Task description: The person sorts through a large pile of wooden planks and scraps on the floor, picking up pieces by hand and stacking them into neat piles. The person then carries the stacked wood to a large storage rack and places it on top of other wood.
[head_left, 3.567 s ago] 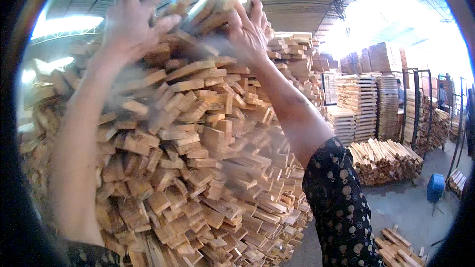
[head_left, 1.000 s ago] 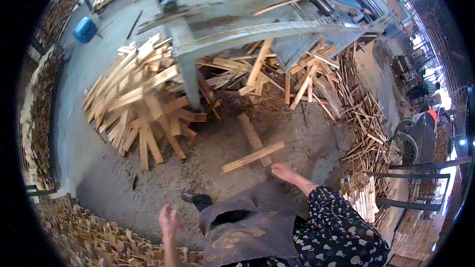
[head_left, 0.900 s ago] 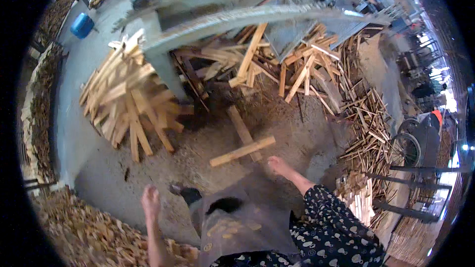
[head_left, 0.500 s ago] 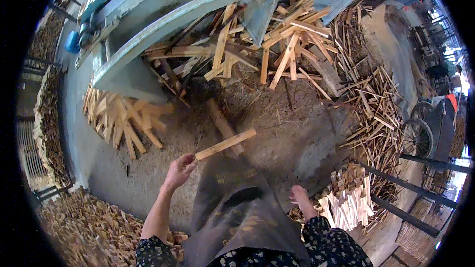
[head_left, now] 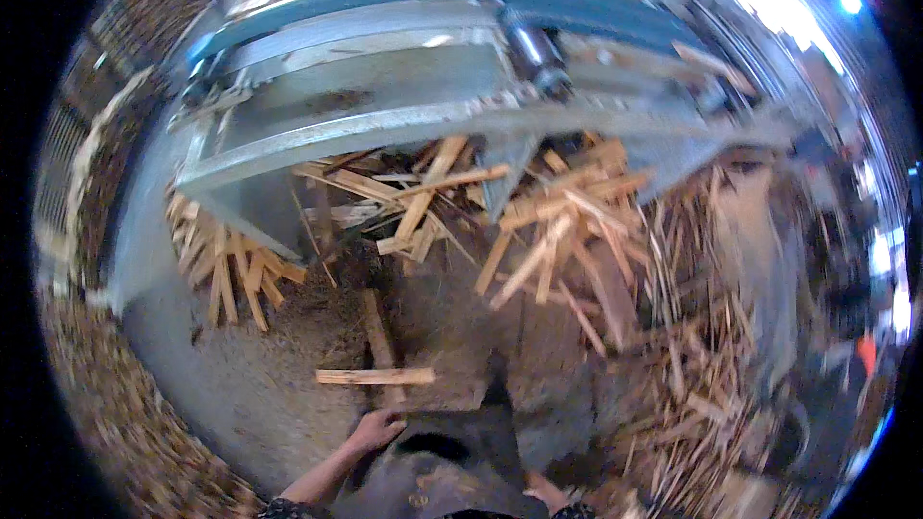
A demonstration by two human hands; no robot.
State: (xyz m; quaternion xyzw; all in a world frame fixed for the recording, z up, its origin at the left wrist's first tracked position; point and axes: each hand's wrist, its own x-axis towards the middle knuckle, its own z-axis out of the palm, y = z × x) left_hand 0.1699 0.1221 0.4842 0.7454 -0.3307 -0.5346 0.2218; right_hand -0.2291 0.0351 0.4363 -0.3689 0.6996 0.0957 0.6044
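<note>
A short pale wooden slat [head_left: 375,377] is in front of my left hand [head_left: 378,430], with a gap between them. Whether the slat is in the air or rests across the longer board [head_left: 377,322] behind it, I cannot tell. My left hand holds nothing, its fingers loosely stretched out by the upper edge of my dark apron [head_left: 452,476]. Low beside the apron's right side is my right hand [head_left: 546,492], blurred, its fingers not clear. Ahead, loose slats [head_left: 423,202] lie jumbled under the machine frame, and another fan of slats [head_left: 240,274] lies at the left.
A long metal machine frame [head_left: 356,139] with a blue beam [head_left: 404,5] spans the far side. Thin offcuts [head_left: 687,423] are heaped on the right. Stacked wood pieces [head_left: 154,442] line the left edge. Bare floor [head_left: 240,380] shows between.
My left hand has let go of the slat, which is now apart from it. The view has tilted up, showing more of the machine. My right hand sits lower in the picture, nearer the apron.
</note>
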